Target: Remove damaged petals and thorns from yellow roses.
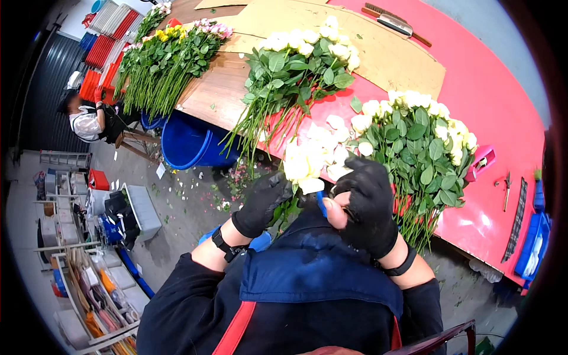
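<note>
My left hand [265,202], in a black glove, grips a cream-white rose [302,164] just below its bloom. The stem and leaves drop under that hand, partly hidden by it. Right of the bloom is my right hand [367,206], gloved in black with the thumb bare. Its fingers are curled, and I cannot tell whether anything is pinched in them. Loose white petals [326,137] lie on the red table cover [479,222] just beyond both hands. A bundle of white roses [421,151] rests to the right. Farther off lies another white rose bundle [297,66].
Pink and yellow roses [173,57] lie at the table's far left. Below the edge stands a blue bucket [184,142]. Pruning shears [506,191], a pink holder [481,163], a brush [390,22] and cardboard [399,66] are on the table. A person [86,120] sits at far left.
</note>
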Demonstrator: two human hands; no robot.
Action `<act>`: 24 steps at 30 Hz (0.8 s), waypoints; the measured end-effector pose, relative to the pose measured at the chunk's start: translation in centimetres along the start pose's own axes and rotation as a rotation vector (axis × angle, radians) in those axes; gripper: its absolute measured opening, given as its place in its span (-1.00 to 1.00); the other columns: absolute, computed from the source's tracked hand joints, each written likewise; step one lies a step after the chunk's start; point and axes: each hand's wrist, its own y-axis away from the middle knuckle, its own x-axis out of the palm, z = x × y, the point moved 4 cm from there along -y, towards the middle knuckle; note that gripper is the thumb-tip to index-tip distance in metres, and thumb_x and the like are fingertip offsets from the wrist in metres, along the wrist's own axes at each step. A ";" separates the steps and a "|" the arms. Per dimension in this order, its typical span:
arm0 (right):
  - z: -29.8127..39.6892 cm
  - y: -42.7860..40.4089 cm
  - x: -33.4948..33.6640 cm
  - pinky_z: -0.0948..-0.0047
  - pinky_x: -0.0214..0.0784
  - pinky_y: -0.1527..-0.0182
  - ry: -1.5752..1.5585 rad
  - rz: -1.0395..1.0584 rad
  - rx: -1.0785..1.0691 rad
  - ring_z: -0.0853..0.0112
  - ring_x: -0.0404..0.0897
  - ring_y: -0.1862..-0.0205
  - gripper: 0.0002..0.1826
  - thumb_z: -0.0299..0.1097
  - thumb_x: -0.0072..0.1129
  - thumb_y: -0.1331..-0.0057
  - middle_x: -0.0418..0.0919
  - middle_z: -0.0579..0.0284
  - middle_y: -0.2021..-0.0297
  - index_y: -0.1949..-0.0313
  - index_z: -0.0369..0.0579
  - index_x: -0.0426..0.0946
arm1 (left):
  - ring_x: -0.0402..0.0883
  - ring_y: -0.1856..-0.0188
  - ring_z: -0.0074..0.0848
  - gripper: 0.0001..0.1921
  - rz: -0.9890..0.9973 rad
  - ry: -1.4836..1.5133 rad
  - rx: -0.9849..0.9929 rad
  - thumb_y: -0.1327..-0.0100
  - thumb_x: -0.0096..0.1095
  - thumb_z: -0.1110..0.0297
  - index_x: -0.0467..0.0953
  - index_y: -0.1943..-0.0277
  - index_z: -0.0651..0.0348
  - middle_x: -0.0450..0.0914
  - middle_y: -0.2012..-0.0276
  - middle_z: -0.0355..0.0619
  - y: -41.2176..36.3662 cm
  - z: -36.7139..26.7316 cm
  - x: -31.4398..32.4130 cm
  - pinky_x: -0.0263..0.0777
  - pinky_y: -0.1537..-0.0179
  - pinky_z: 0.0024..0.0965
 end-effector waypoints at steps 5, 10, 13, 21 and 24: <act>-1.5 1.9 2.6 0.21 0.34 0.37 -0.344 0.172 0.049 0.13 0.55 0.42 -0.71 -0.42 0.34 -0.03 0.53 0.06 0.49 0.20 -0.12 0.59 | 0.54 0.17 -0.65 -0.72 -0.003 -0.039 -0.028 -0.33 0.17 0.41 0.53 -0.05 0.32 0.62 0.16 -0.22 -0.2 -1.9 1.2 0.42 0.11 -0.53; -2.3 1.6 2.3 0.20 0.38 0.30 -0.195 0.099 0.180 0.10 0.55 0.40 -0.56 -0.46 0.30 -0.09 0.55 0.02 0.44 -0.01 -0.12 0.56 | 0.63 0.12 -0.57 -0.65 0.014 -0.310 0.122 -0.29 0.26 0.43 0.53 -0.10 0.40 0.68 0.10 -0.10 0.0 -3.3 1.3 0.50 0.10 -0.46; -2.9 2.2 2.4 0.23 0.45 0.20 -0.165 0.178 0.181 0.09 0.61 0.27 -0.57 -0.49 0.28 -0.12 0.61 0.02 0.31 -0.03 -0.12 0.52 | 0.63 0.17 -0.58 -0.63 -0.015 -0.379 0.163 -0.27 0.30 0.42 0.52 -0.10 0.40 0.69 0.15 -0.09 -0.6 -2.3 -0.2 0.51 0.15 -0.46; -4.9 4.0 2.3 0.32 0.39 0.32 -0.203 0.045 0.496 0.21 0.58 0.41 -0.94 -0.49 0.27 -0.14 0.58 0.07 0.48 0.36 -0.13 0.63 | 0.58 0.37 -0.41 -0.73 -0.177 -0.807 0.549 -0.15 0.39 0.38 0.57 0.12 0.30 0.62 0.38 -0.08 -1.2 -3.6 -2.0 0.43 0.27 -0.33; -5.5 5.1 2.4 0.37 0.37 0.33 -0.252 0.116 0.696 0.32 0.56 0.44 -0.93 -0.46 0.27 -0.22 0.57 0.12 0.49 0.37 -0.19 0.61 | 0.59 0.32 -0.44 -0.71 -0.245 -1.002 0.827 -0.12 0.43 0.42 0.55 0.12 0.34 0.61 0.32 -0.05 -0.8 -5.6 -1.5 0.45 0.26 -0.36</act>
